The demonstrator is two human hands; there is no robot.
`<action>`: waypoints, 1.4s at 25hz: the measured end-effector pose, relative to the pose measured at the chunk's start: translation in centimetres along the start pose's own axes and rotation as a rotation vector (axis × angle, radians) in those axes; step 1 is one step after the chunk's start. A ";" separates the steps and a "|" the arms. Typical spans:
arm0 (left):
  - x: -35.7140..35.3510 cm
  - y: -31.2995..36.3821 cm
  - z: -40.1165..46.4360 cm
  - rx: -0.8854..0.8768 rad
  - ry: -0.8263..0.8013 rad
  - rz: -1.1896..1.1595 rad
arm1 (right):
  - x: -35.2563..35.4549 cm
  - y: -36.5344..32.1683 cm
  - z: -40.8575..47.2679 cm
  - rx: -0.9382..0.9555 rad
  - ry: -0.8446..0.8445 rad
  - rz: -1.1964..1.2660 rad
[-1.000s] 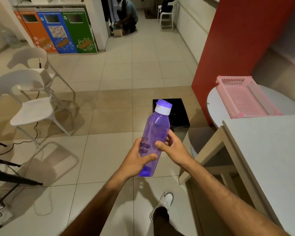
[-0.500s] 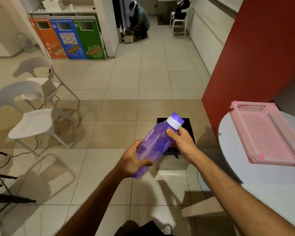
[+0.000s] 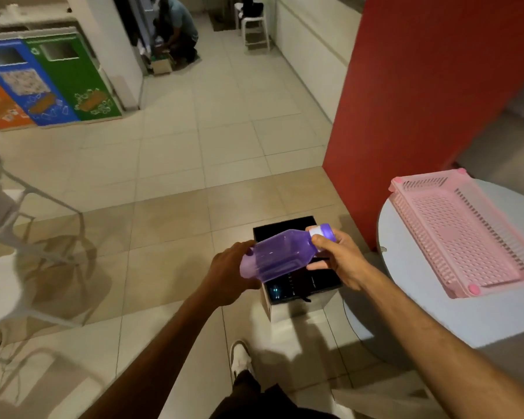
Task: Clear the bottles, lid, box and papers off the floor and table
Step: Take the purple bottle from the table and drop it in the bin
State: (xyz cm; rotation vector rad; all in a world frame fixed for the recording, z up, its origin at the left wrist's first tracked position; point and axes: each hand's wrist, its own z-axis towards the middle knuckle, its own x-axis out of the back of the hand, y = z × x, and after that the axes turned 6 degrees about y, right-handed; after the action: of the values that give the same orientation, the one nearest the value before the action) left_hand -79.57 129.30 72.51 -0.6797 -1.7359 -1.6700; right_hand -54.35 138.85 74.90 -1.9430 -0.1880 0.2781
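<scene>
A person is looking down at their own two bare arms reaching forward over a pale tiled floor (image 3: 194, 164). Both hands are holding a translucent purple plastic bottle (image 3: 280, 257) with a purple cap over a white collar, tipped almost flat, its cap end pointing right and slightly up. The left hand (image 3: 229, 275) is cupping the bottle's base end, its fingers curling round the far side; only the back of the hand is showing. The right hand (image 3: 338, 258) is gripping the neck end, its thumb and first finger pinching just under the white collar and its other fingers curling beneath the bottle's shoulder.

The bottle is hanging in the air directly above an open box with pale outer walls and a black inside (image 3: 297, 285), which is standing on the floor near the person's feet. Something dark is lying in the box, but it is too dim to make out.

To the right, a round white counter (image 3: 412, 300) is carrying a pink perforated plastic tray (image 3: 466, 234), lying well apart from the hands. Behind the tray, a red wall panel (image 3: 421, 101) is rising from the floor. At the left edge, white plastic chairs (image 3: 3, 285) are showing, blurred. At the upper left, orange, blue and green recycling bins (image 3: 52, 83) are standing in a row against a wall. Farther back, another person (image 3: 176, 28) is crouching on the floor beside a small cardboard box (image 3: 161, 67). One white shoe (image 3: 240, 356) of the camera wearer is showing at the bottom centre.
</scene>
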 end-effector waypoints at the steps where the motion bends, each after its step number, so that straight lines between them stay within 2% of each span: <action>1: 0.4 -0.6 2.5 -0.045 -0.019 0.036 | 0.0 -0.3 1.5 -0.009 0.035 0.003; 6: 0.4 -3.6 12.3 -0.125 -0.178 0.155 | -0.2 -1.5 7.3 -0.053 0.185 -0.029; 9: -1.6 -5.5 15.9 -0.148 -0.256 0.164 | 0.9 0.6 10.2 -0.100 0.302 -0.066; 14: -6.4 -10.4 20.5 -0.024 -0.273 0.148 | 3.7 9.7 16.9 -0.255 0.476 -0.225; 17: -10.1 -14.0 22.5 0.047 -0.316 0.135 | 4.1 16.7 20.4 -0.340 0.516 -0.354; 20: -12.7 -16.3 23.6 0.091 -0.364 0.159 | 3.6 22.2 22.5 -0.331 0.567 -0.494; 23: -15.0 -18.4 24.0 0.127 -0.395 0.174 | 3.1 27.2 24.4 -0.410 0.526 -0.506; 27: -18.5 -21.4 23.9 0.166 -0.436 0.173 | 3.0 33.0 26.9 -0.426 0.433 -0.535; 30: -19.1 -21.7 23.6 0.154 -0.452 0.181 | 2.8 34.0 27.2 -0.457 0.372 -0.519; 33: -18.6 -20.0 23.8 0.155 -0.473 0.177 | 3.0 31.6 26.6 -0.453 0.348 -0.512; 35: -16.9 -16.7 24.0 0.107 -0.466 0.168 | 3.5 27.3 24.9 -0.396 0.354 -0.514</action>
State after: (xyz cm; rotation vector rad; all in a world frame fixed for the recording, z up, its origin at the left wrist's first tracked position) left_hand -82.68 153.14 48.78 -1.2005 -1.9987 -1.3644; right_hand -57.99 151.58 40.22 -2.2101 -0.5260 -0.4723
